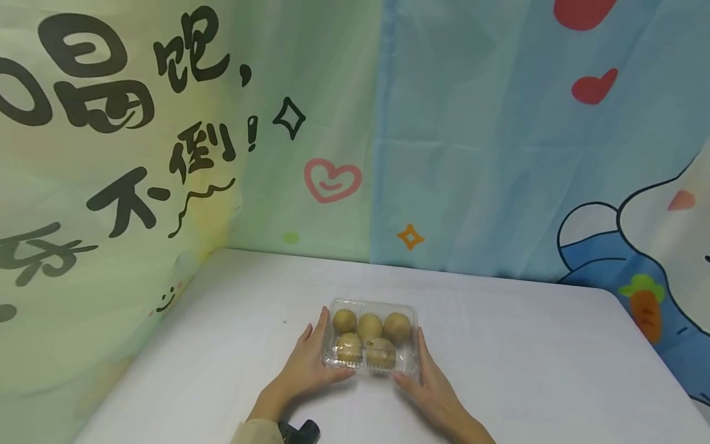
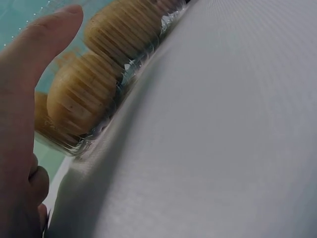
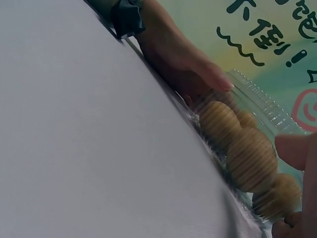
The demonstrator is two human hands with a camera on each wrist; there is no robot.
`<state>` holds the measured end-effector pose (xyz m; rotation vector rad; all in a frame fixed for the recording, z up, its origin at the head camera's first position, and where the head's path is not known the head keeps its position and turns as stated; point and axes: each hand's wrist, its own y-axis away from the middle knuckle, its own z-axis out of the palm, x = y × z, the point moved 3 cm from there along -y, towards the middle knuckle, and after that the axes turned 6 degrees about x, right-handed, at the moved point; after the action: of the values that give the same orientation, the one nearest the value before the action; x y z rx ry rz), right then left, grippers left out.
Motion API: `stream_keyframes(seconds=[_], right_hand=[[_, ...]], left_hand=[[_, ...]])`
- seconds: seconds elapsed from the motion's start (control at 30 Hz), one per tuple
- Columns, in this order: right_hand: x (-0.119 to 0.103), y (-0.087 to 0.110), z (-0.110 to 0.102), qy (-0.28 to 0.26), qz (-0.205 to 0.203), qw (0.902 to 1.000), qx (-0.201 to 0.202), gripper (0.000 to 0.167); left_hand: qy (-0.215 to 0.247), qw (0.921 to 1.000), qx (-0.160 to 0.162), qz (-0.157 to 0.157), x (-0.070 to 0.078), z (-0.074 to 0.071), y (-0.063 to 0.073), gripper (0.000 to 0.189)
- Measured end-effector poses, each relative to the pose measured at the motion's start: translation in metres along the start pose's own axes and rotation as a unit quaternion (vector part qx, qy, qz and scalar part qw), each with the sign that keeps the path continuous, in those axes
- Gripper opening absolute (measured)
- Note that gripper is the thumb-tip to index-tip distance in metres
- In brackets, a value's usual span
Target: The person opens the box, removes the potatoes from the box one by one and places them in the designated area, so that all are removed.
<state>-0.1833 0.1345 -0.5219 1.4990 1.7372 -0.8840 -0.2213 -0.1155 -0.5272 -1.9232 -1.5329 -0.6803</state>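
A clear plastic box [image 1: 407, 361] with a ribbed wall sits low at the white table, its lid down. Several round yellow-brown fruits or potatoes [image 1: 370, 327] lie inside it, leaving a gap at the near right corner. My left hand [image 1: 307, 364] grips the box's left side, thumb along the near edge. On the opposite side my right hand [image 1: 432, 385] holds it, thumb at the near right corner. In the left wrist view the left thumb [image 2: 54, 34] overlaps the clear plastic. The right thumb [image 3: 293, 149] lies by the box in the right wrist view.
The white table [image 1: 527, 357] stretches around the box. Behind it hangs a printed cloth [image 1: 471, 154] with hearts and a cartoon figure; another printed cloth [image 1: 127, 296] with black characters borders the left. A black wrist device [image 1: 301, 431] sits by the left sleeve [image 1: 257, 431].
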Motion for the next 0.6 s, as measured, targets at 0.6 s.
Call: stream_keyframes(seconds=[0.6], right_hand=[[-0.0011,0.0066,0.0043,-0.053,-0.015,0.9984,0.005,0.060]], left_hand=[[-0.025,0.9996,-0.003,0.011,0.0024,-0.0014,-0.0010,0.125]])
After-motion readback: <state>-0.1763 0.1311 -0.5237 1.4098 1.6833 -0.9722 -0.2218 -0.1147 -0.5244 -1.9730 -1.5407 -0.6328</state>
